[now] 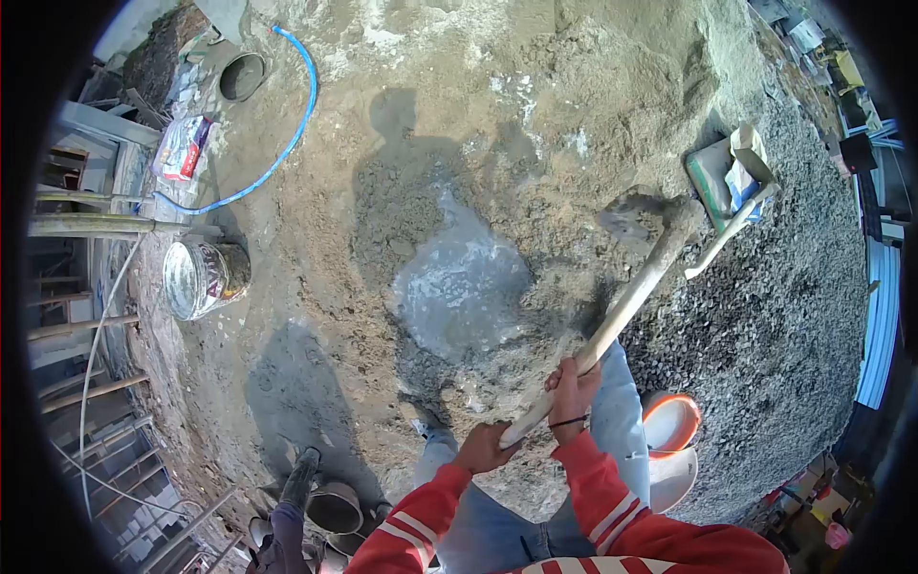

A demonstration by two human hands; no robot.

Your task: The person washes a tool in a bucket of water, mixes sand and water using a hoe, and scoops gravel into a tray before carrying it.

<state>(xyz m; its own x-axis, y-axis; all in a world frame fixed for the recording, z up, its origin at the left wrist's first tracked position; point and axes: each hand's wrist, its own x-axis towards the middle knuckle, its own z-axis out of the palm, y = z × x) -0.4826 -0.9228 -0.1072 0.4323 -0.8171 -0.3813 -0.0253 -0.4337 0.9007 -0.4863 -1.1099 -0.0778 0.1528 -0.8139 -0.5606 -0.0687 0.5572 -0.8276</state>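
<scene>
Both my hands grip the long wooden handle of a hoe (625,304). My left hand (485,448) is closed round the handle's near end. Further up, my right hand (574,390) wraps the shaft in front of my right leg. The handle slants up to the right, and its dark, dirt-covered head (636,218) is at the sandy mix, beside the gravel; whether it touches is unclear. Left of the handle, a grey puddle of watery cement (459,287) lies in a hollow of the sand pile.
Gravel (765,325) covers the right side, with a torn bag (710,177) and a second tool (732,232) on it. An orange-rimmed bucket (696,421) stands by my right leg. At left are a blue hose (311,91), a stained bucket (206,277) and another person's leg (300,476).
</scene>
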